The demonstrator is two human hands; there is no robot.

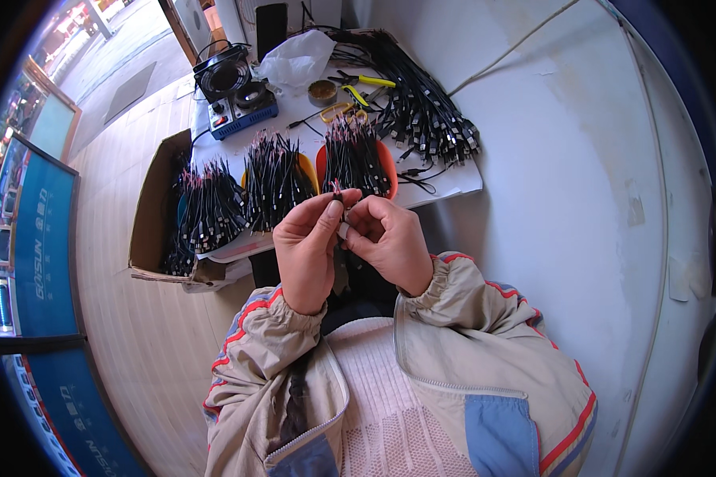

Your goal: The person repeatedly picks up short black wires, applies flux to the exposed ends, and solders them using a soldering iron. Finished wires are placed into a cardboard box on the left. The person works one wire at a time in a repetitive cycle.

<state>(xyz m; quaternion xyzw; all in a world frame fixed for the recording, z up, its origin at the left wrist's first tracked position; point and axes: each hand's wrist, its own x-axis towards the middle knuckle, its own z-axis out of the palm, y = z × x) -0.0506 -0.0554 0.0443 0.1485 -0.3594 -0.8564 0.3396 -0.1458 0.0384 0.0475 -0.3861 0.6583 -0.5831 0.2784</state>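
My left hand [306, 248] pinches a short black cable [337, 195] between thumb and forefinger in front of my chest. Thin pinkish-red wire ends stick up from its top. Just to the right, my right hand [393, 243] is closed in a pinch on the same cable lower down, where a small pale piece shows at the fingertips. The rest of the cable is mostly hidden by the fingers. Right behind my hands stands a bundle of similar cables [356, 159] in a red-orange holder [389, 168], their bare wire ends upward.
More cable bundles stand in a yellow holder [308, 171] and in a cardboard box [147, 215] at left. On the white table [453, 181] are a blue soldering station [247, 115], a round tin [322, 93], yellow-handled pliers [374, 81], a plastic bag [296, 60] and a cable pile [429, 111]. A wall rises at right.
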